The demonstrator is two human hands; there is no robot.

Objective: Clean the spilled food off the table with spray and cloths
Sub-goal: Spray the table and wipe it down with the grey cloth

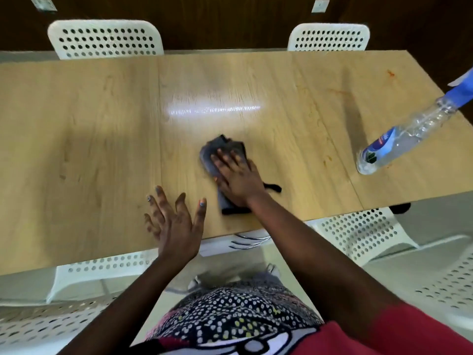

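A dark grey cloth (213,152) lies on the wooden table (89,124) near its front middle. My right hand (236,176) presses flat on the cloth, fingers spread over it. My left hand (174,221) rests open on the table's front edge, fingers apart, holding nothing. A clear spray bottle (399,137) with a blue trigger head and blue label stands at the right end of the table. Faint orange stains (390,73) mark the far right of the tabletop, and small spots (326,160) lie left of the bottle.
White perforated chairs stand around the table: two at the far side (105,39) (330,38), others at the near side (363,231) (84,275). A dark wood wall runs behind. Light glares off the table's middle.
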